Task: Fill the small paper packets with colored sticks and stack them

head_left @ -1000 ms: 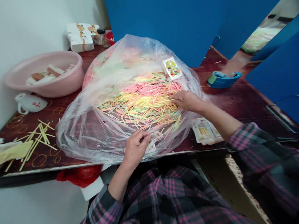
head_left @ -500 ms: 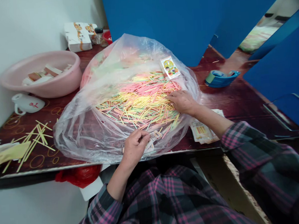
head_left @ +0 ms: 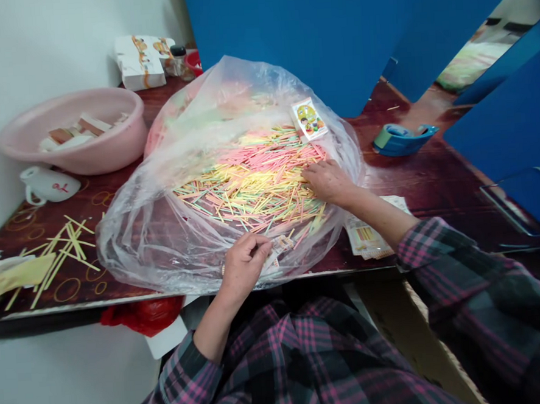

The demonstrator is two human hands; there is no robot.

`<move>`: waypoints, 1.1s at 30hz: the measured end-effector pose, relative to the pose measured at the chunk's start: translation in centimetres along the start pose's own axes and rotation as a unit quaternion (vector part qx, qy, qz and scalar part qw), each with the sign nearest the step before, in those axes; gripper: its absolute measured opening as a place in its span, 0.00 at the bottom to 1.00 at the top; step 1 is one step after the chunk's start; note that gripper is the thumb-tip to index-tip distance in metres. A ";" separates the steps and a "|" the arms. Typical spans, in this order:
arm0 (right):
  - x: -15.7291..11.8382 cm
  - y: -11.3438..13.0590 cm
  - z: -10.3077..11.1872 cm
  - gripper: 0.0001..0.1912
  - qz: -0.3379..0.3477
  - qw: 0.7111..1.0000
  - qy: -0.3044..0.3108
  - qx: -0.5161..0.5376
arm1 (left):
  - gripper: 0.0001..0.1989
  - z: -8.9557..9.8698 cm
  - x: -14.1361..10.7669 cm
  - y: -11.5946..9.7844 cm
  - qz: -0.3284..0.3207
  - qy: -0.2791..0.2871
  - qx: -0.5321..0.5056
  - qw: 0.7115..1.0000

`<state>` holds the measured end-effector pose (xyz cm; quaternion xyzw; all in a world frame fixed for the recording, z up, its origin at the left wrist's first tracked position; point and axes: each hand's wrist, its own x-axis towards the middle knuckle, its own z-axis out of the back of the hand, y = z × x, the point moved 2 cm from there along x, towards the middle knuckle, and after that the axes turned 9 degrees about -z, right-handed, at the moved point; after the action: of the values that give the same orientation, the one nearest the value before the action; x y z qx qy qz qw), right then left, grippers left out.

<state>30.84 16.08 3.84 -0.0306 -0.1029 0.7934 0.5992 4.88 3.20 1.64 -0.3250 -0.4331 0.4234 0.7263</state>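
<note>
A large clear plastic bag (head_left: 135, 234) lies open on the dark red table, holding a heap of thin pink, yellow and green sticks (head_left: 259, 178). At the bag's front edge my left hand (head_left: 245, 261) is closed on a small printed packet (head_left: 282, 245). My right hand (head_left: 330, 183) rests at the right side of the heap, fingers bent down against the sticks; whatever its fingertips pinch is too small to make out. A small printed box (head_left: 309, 120) sits on the bag behind my right hand.
At left are a pink basin (head_left: 124, 135), a white mug (head_left: 49, 185) and loose yellow sticks (head_left: 67, 251). Printed packets (head_left: 368, 238) lie under my right forearm. A blue tape dispenser (head_left: 403, 140) stands at right. Blue panels rise behind the table (head_left: 434, 186).
The view has shifted very slightly. Both hands keep nearly the same places and poses over the bag.
</note>
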 end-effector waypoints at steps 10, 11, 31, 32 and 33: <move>0.1 -0.4 -0.8 0.15 -0.015 0.998 -0.011 0.062 | 0.07 0.1 0.0 0.0 0.008 0.000 -0.012 1.000; 0.0 -0.4 -0.9 0.14 -0.020 0.997 -0.015 0.073 | 0.07 0.1 0.0 -0.1 0.008 -0.001 -0.013 1.000; 0.8 0.5 0.2 0.12 -0.164 0.725 -0.221 0.632 | 0.08 0.2 -0.1 0.4 0.077 -0.028 -0.085 0.993; 0.9 0.9 0.1 0.12 -0.166 0.722 -0.228 0.632 | 0.08 0.2 -0.1 0.5 0.082 -0.028 -0.101 0.991; 0.9 1.3 0.0 0.12 -0.170 0.726 -0.227 0.626 | 0.08 0.2 -0.1 0.5 0.087 -0.029 -0.120 0.989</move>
<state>29.35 16.56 3.60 0.5507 0.2806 0.5458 0.5658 4.50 3.41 1.26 -0.4335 -0.4718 0.4395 0.6296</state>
